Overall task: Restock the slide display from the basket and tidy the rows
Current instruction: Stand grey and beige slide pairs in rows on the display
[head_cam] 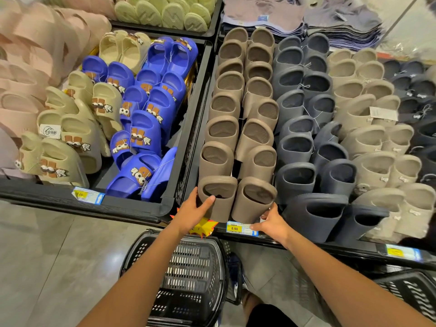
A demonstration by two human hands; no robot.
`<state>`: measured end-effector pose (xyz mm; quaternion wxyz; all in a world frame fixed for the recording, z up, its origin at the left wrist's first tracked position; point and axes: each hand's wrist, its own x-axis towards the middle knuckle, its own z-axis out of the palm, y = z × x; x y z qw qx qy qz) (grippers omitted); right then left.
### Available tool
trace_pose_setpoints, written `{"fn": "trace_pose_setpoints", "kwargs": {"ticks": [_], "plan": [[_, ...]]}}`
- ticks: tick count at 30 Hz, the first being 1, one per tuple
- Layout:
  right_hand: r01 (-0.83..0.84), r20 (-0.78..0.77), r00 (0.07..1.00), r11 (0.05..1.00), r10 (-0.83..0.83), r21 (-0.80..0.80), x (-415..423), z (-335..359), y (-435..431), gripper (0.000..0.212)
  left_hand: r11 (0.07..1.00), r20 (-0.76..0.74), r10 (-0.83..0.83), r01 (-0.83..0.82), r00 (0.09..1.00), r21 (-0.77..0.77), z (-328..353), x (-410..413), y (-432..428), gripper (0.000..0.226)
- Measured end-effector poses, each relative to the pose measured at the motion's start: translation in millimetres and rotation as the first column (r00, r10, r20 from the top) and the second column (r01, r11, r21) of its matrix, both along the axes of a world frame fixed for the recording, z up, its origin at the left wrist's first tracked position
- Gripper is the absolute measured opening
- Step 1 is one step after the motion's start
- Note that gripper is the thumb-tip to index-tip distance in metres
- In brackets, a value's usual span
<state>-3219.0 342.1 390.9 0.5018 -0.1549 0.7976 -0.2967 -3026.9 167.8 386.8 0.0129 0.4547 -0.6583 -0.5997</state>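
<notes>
Brown slides [236, 201]: left hand [191, 214], right hand [272, 224] grip with curled fingers [194, 195].

Two bins side by side, basket on the floor before them.

Left bin [47, 193] and right bin [330, 249] meet at a divider [203, 86]; a third bin [153, 29] lies behind the left one, and folded clothes [342, 22] lie behind the right. In the right bin, rows [295, 114] of slides run front to back. The row nearest the divider ends in the front pair [219, 204] at the front rim. Left hand [192, 210] grips the pair's left slide; right hand [271, 223] holds the right slide from below. Price tag [236, 228] sits on the rim just under the pair, touching the right thumb. Basket [188, 279] stands on the floor [47, 256] between the forearms; a second basket [410, 293] is at far right, below the right bin.
</notes>
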Motion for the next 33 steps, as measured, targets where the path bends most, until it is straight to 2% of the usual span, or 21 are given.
{"fn": "trace_pose_setpoints", "kwargs": {"ticks": [2, 4, 8, 12, 15, 16, 21, 24, 28, 30, 33], "plan": [[0.02, -0.025, 1.0, 0.998, -0.018, 0.052, -3.3, -0.1, -0.3, 0.097, 0.999, -0.001, 0.039, -0.039, 0.999, 0.024, 2.5, -0.3, 0.4, 0.087], [0.026, -0.048, 0.999, 0.994, -0.021, 0.102, -4.0, 0.5, -1.1, 0.095, 0.997, -0.003, 0.073, -0.072, 0.997, 0.038, 6.6, -1.1, 1.0, 0.093], [0.034, -0.107, 0.994, 0.989, -0.019, 0.141, 1.5, 3.1, 0.9, 0.089, 0.994, -0.015, 0.104, -0.104, 0.994, -0.02, 21.8, -2.7, 9.3, 0.067], [-0.024, -0.165, 0.985, 0.983, 0.055, 0.184, 7.0, 10.2, 5.3, 0.075, 0.996, -0.002, 0.085, -0.085, 0.996, -0.038, 30.2, 1.2, 15.7, 0.048], [-0.051, -0.234, 0.966, 0.972, 0.105, 0.227, 10.0, 19.3, 5.9, 0.054, 0.996, 0.036, 0.074, -0.072, 0.997, -0.044, 17.2, 5.9, 15.9, 0.066], [-0.059, -0.259, 0.958, 0.969, 0.123, 0.241, 10.4, 22.7, 5.4, 0.048, 0.998, 0.068, 0.05, -0.047, 0.996, -0.05, 15.4, 7.4, 15.8, 0.066], [-0.113, -0.352, 0.91, 0.947, 0.22, 0.302, 9.4, 42.8, 7.4, 0.032, 0.977, 0.241, -0.081, 0.125, 0.967, -0.173, 34.7, 6.1, 20.6, 0.041], [-0.143, -0.385, 0.888, 0.946, 0.252, 0.289, 11.3, 58.4, 15.5, 0.025, 0.914, 0.353, -0.184, 0.291, 0.917, -0.281, 57.2, 0.0, 28.3, 0.03], [-0.178, -0.485, 0.834, 0.961, 0.262, 0.213, 14.1, 85.8, 35.4, 0.03, 0.806, 0.358, -0.302, 0.437, 0.883, -0.399, 88.1, -16.9, 46.7, 0.029], [-0.213, -0.593, 0.75, 0.956, 0.292, 0.201, 11.0, 104.2, 50.7, 0.034, 0.714, 0.368, -0.373, 0.517, 0.852, -0.472, 104.7, -32.7, 59.2, 0.031], [-0.283, -0.743, 0.571, 0.933, 0.349, 0.22, -3.5, 130.4, 80.0, 0.038, 0.499, 0.474, -0.441, 0.647, 0.762, -0.577, 128.4, -61.1, 86.0, 0.034]]}}
